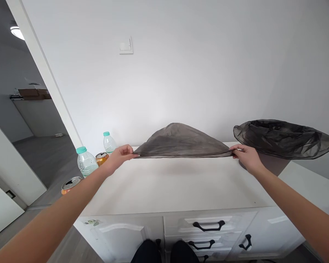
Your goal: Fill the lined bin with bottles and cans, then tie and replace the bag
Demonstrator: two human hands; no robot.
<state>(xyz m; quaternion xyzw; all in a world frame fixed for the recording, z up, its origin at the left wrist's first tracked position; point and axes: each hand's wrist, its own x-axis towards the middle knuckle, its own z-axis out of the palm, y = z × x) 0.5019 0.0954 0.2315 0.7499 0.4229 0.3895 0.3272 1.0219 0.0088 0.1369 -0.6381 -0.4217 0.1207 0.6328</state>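
A thin, dark, see-through plastic bag (181, 141) is stretched sideways above the white cabinet top. My left hand (122, 154) pinches its left corner between thumb and fingers. At the opposite corner, my right hand (246, 156) pinches the edge the same way. The bag's near edge runs nearly straight between the two hands, while its far side bulges up towards the wall. To the right of my right hand, a second dark plastic bag (287, 140) hangs spread over the rim of a bin-like container, whose body is mostly hidden.
At the cabinet's left end stand a nearer bottle (87, 164) and a farther bottle (109, 143), both with teal caps, plus two orange cans, (102, 157) the farther one partly behind my wrist. The white cabinet (181, 186) has black handles. A doorway opens on the left; a light switch (126, 46) is on the wall.
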